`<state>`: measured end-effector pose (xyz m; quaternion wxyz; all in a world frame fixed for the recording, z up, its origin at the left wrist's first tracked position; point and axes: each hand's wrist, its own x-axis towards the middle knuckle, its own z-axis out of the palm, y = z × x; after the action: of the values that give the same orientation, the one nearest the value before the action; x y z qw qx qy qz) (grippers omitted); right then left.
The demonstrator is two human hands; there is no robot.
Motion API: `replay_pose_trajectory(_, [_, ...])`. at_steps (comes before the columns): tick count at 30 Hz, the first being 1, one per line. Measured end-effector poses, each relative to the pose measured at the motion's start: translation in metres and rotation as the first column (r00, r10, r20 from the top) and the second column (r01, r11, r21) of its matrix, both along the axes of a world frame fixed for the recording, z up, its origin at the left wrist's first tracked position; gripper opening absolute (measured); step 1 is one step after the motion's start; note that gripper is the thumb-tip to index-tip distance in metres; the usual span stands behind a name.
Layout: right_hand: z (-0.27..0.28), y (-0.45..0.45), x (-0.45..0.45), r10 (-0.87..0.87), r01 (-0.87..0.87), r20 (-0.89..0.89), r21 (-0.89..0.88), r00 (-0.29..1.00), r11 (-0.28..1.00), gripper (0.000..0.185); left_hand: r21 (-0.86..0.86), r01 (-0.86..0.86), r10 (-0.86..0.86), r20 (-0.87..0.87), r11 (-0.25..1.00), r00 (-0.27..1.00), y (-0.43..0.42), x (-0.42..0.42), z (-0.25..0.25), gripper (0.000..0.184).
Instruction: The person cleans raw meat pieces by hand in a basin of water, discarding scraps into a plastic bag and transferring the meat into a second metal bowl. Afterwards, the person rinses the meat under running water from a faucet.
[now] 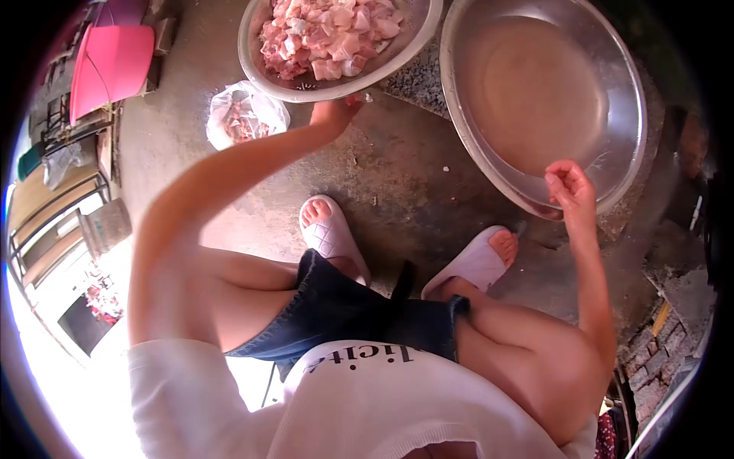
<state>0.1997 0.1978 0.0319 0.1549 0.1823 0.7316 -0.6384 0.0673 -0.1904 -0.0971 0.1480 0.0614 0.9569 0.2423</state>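
Observation:
Pale pink chunks of raw meat (329, 34) fill a metal bowl (306, 96) with small holes in its wall, at the top of the view. My left hand (335, 115) is at the near rim of this bowl; the rim hides most of its fingers, so its grip cannot be made out. A small whitish bit shows beside the fingertips. To the right is a large metal basin (478, 145) holding cloudy, brownish water (535, 92). Over its near rim is my right hand (572, 190), fingers curled in toward the thumb; what they hold, if anything, is too small to name.
A clear plastic bag (246, 115) with pinkish scraps lies on the concrete floor (382, 168) left of the bowl. A pink plastic tub (111, 69) stands at the upper left. My slippered feet (329, 229) are between me and the vessels. Stacked bricks (657, 359) are at the lower right.

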Motion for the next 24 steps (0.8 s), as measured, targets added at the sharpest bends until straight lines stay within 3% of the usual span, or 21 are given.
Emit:
replay_pose_trajectory(2, [-0.005,0.002,0.000,-0.022,0.020,-0.042,-0.056,0.999,0.998,0.007,0.008,-0.089,0.089,-0.073,0.996,0.993,0.001,0.008,-0.022,0.020])
replay_pose_trajectory(6, [-0.003,0.007,-0.006,-0.037,0.031,-0.097,-0.065,0.995,0.997,0.007,-0.008,-0.205,0.202,-0.121,0.979,0.972,0.028,0.015,-0.018,0.019])
replay_pose_trajectory(10, [0.002,0.008,-0.012,-0.049,0.044,-0.106,-0.053,0.993,0.998,0.008,-0.213,-0.204,0.148,-0.254,0.955,0.956,0.044,0.016,-0.013,0.011])
replay_pose_trajectory(13, [0.004,0.010,-0.012,-0.060,0.055,-0.122,-0.041,0.991,0.998,0.009,-0.278,-0.108,0.041,-0.236,0.955,0.971,0.042,0.029,-0.032,0.012])
replay_pose_trajectory(14, [0.003,0.012,-0.012,-0.069,0.065,-0.121,-0.034,0.990,0.997,0.009,-0.130,-0.153,0.157,0.018,0.980,0.987,0.059,0.046,-0.017,0.009])
replay_pose_trajectory(15, [0.002,0.013,-0.013,-0.078,0.075,-0.121,-0.028,0.990,0.997,0.010,0.102,-0.040,0.025,0.140,0.994,0.990,0.074,0.062,-0.003,0.008])
replay_pose_trajectory(17, [-0.004,0.016,-0.017,-0.054,0.055,-0.096,0.005,0.994,0.998,0.011,0.098,0.375,-0.357,-0.161,0.922,0.920,0.104,0.086,0.004,0.008])
replay_pose_trajectory(20, [-0.013,0.021,-0.025,-0.022,0.026,-0.112,0.028,0.993,0.999,0.012,0.095,0.511,-0.515,0.025,0.854,0.857,0.121,0.097,0.003,0.012])
replay_pose_trajectory(24, [-0.017,0.024,-0.029,0.013,-0.011,-0.115,0.020,0.993,1.000,0.009,0.071,0.522,-0.522,-0.021,0.850,0.853,0.130,0.101,0.006,0.011])
